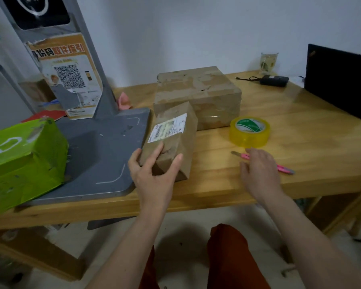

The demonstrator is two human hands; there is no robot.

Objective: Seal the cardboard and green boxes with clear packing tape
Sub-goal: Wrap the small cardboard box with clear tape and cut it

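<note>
A small cardboard box [175, 132] with a white shipping label lies on the wooden table [300, 147], its near end gripped by my left hand [152, 172], thumb on one side and fingers on the other. Behind it sits a larger cardboard box [198, 90]. A green box [23, 159] rests at the far left on a grey scale platform [104, 155]. The roll of clear yellowish packing tape [249, 132] stands to the right of the small box. My right hand [258, 172] hovers with relaxed fingers over a pink cutter [284, 168], holding nothing.
A grey post with a QR-code poster [71, 80] rises at the back left. A glass [268, 61], a black adapter with cable [274, 80] and a dark laptop screen [340, 80] stand at the back right. The table's front edge is close to my arms.
</note>
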